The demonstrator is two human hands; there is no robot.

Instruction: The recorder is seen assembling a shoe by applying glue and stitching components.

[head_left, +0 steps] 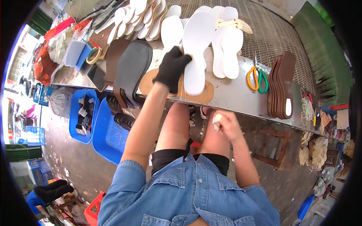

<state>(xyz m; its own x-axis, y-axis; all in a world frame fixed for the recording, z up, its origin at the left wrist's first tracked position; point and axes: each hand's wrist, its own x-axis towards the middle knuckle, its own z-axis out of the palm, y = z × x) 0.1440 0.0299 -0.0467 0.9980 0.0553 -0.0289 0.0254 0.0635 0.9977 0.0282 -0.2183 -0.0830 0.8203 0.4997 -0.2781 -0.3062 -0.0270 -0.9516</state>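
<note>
My left hand (171,69), in a black glove, grips a white insole (199,32) at its narrow waist, over the near edge of the workbench. The insole's lower end is slightly blurred. Tan sole-shaped pieces (207,92) lie under it on the bench. My right hand (227,125) hangs above my right thigh with its fingers curled. Something pale shows at its fingertips, too small to make out. More white insoles (232,51) lie just right of the held one. A large pile of white insoles (141,17) sits at the back left.
Scissors (258,75) with yellow and green handles and a stack of brown insoles (281,86) lie on the right. Grey soles (134,64), a phone (97,77) and a tape roll (94,55) are left. Blue bins (109,145) and a wooden stool (277,150) stand below.
</note>
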